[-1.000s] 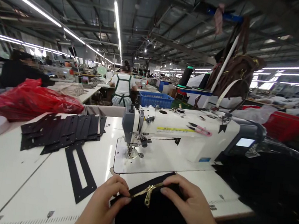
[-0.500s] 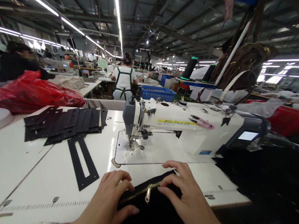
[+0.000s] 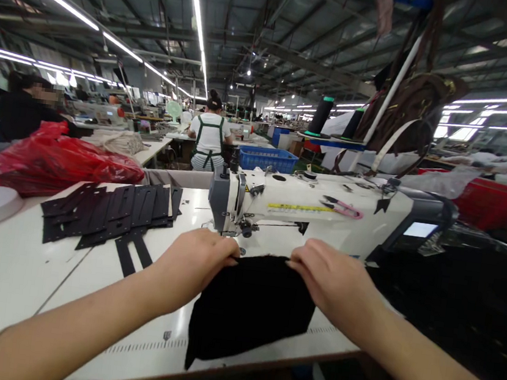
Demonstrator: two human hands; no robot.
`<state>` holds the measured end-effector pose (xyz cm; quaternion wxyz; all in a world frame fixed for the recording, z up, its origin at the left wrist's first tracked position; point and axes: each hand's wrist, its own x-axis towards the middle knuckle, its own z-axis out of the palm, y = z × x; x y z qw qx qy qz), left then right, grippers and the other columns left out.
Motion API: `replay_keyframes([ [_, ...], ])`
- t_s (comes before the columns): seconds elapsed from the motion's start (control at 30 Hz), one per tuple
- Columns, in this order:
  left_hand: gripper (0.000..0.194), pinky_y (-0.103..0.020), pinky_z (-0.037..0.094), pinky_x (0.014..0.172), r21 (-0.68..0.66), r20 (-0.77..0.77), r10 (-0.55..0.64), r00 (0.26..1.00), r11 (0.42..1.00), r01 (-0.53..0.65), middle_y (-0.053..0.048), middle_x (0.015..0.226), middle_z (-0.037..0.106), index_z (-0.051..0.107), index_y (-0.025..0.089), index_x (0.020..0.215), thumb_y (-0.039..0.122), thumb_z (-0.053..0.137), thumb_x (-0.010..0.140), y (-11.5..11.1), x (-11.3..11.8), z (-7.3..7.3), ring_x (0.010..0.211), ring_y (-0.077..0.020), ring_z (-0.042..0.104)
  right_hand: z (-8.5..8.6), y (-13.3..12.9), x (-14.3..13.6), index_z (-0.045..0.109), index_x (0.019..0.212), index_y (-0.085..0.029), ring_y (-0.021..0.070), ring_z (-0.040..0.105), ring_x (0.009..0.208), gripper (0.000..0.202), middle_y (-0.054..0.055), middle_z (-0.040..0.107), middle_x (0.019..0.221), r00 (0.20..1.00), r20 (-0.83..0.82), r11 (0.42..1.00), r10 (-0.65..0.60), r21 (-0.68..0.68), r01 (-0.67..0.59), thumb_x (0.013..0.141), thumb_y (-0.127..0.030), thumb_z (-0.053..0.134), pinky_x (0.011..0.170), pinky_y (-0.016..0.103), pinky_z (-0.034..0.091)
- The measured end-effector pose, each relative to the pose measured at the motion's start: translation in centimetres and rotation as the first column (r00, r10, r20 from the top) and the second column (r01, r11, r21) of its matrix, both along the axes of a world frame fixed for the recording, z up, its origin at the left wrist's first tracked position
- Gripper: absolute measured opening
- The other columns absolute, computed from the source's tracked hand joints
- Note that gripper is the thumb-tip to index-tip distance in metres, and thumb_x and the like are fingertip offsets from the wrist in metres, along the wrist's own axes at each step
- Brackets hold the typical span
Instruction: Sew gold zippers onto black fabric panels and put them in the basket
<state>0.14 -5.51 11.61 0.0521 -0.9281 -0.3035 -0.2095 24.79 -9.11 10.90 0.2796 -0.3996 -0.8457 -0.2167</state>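
Note:
A piece of black fabric [image 3: 252, 310] hangs between my two hands, in front of the white sewing machine [image 3: 341, 225]. My left hand [image 3: 201, 260] pinches its upper left corner, fingers closed. At the upper right corner my right hand [image 3: 328, 276] grips it the same way. The fabric's top edge is held up near the machine head, and its lower edge lies over the table's front part. The zipper is out of sight now. My hands and the fabric hide much of the needle area.
Black cut pieces with slots [image 3: 109, 212] lie overlapped at the left, near a red plastic bag [image 3: 63, 157]. Pink-handled thread snips [image 3: 344, 207] rest on the machine. Dark material [image 3: 452, 301] is heaped at the right. A person in a white shirt [image 3: 211, 132] sits ahead.
Both hands have lifted the black fabric up and away from me, toward the machine. The gold zipper has gone from view, and the hands now pinch the top corners.

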Motion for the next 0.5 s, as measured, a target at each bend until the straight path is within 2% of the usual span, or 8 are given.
replay_keyframes([
  [0.07,0.013,-0.031,0.042,0.079,0.223,0.074,-0.095,0.993,0.972,0.077,-0.004,0.095,0.063,0.053,0.018,0.092,0.015,0.040,0.090,0.1,0.0,1.0,0.088,-0.0173,0.058,1.7,-0.9,0.3,0.060,0.082,-0.019,0.0180,0.052,0.066,0.020,0.006,0.058,0.071,0.999,0.032,0.971,-0.012,0.241,0.004,0.090,-0.020,0.042,0.061,0.032,0.038],
  [0.13,0.013,-0.033,0.040,0.083,0.409,0.144,-0.133,0.981,0.910,0.063,-0.005,0.104,0.061,0.053,0.018,0.092,0.011,0.042,0.089,-0.1,-0.5,0.6,0.097,-0.0189,0.054,1.7,-2.4,-0.5,0.062,0.089,-0.021,0.0190,0.054,0.073,0.018,0.006,0.063,0.083,0.994,0.065,0.938,0.086,0.332,-0.103,0.089,-0.020,0.045,0.066,0.033,0.040],
  [0.23,0.014,-0.034,0.042,0.079,0.398,0.074,-0.116,0.991,0.914,0.077,-0.006,0.095,0.061,0.055,0.016,0.088,0.009,0.043,0.087,0.0,-1.8,-2.7,0.091,-0.0196,0.055,-2.6,-4.1,-4.0,0.064,0.077,-0.020,0.0162,0.053,0.063,0.029,0.005,0.064,0.072,0.974,0.114,0.911,0.196,0.345,-0.224,0.088,-0.010,0.038,0.055,0.030,0.040],
  [0.3,0.018,-0.034,0.044,0.075,0.215,-0.094,-0.115,0.989,0.967,0.133,-0.007,0.089,0.062,0.056,0.015,0.084,0.007,0.040,0.087,0.2,-2.7,-5.7,0.084,-0.0193,0.057,-6.8,-4.4,-6.7,0.060,0.066,-0.018,0.0160,0.049,0.051,0.037,0.004,0.059,0.058,0.970,0.093,0.951,0.225,0.194,-0.239,0.083,-0.001,0.032,0.046,0.030,0.036],
  [0.37,0.021,-0.033,0.047,0.074,0.077,-0.164,-0.097,0.982,0.991,0.110,-0.008,0.087,0.063,0.058,0.015,0.084,0.005,0.040,0.083,0.0,-3.4,-8.1,0.082,-0.0196,0.058,-9.9,-3.8,-8.3,0.054,0.057,-0.019,0.0161,0.043,0.044,0.044,0.004,0.051,0.049,0.970,-0.154,0.982,0.187,0.045,-0.182,0.086,-0.003,0.024,0.039,0.030,0.031],
  [0.43,0.025,-0.034,0.048,0.081,-0.019,-0.154,-0.029,0.988,0.999,0.027,-0.007,0.092,0.064,0.059,0.015,0.093,0.003,0.040,0.082,-0.5,-3.7,-9.2,0.086,-0.0190,0.060,-10.7,-2.4,-8.1,0.057,0.069,-0.020,0.0150,0.047,0.050,0.036,0.003,0.052,0.056,0.905,-0.324,0.926,0.275,-0.165,-0.340,0.091,-0.017,0.029,0.041,0.027,0.034],
  [0.47,0.027,-0.036,0.046,0.086,-0.059,-0.139,0.021,0.990,0.998,-0.029,-0.008,0.097,0.064,0.059,0.015,0.099,0.003,0.042,0.082,-0.9,-3.6,-9.4,0.089,-0.0191,0.060,-10.4,-1.4,-7.4,0.058,0.077,-0.020,0.0152,0.052,0.059,0.031,0.004,0.056,0.066,0.884,-0.396,0.895,0.247,-0.258,-0.365,0.091,-0.021,0.031,0.050,0.027,0.040],
  [0.5,0.026,-0.039,0.045,0.090,-0.100,-0.131,0.076,0.988,0.991,-0.089,-0.008,0.102,0.063,0.058,0.015,0.105,0.007,0.045,0.083,-1.3,-3.4,-9.3,0.093,-0.0204,0.060,-9.8,-0.1,-6.5,0.059,0.083,-0.020,0.0161,0.055,0.071,0.028,0.005,0.059,0.077,0.895,-0.428,0.895,0.125,-0.341,-0.288,0.091,-0.020,0.032,0.062,0.028,0.044],
])
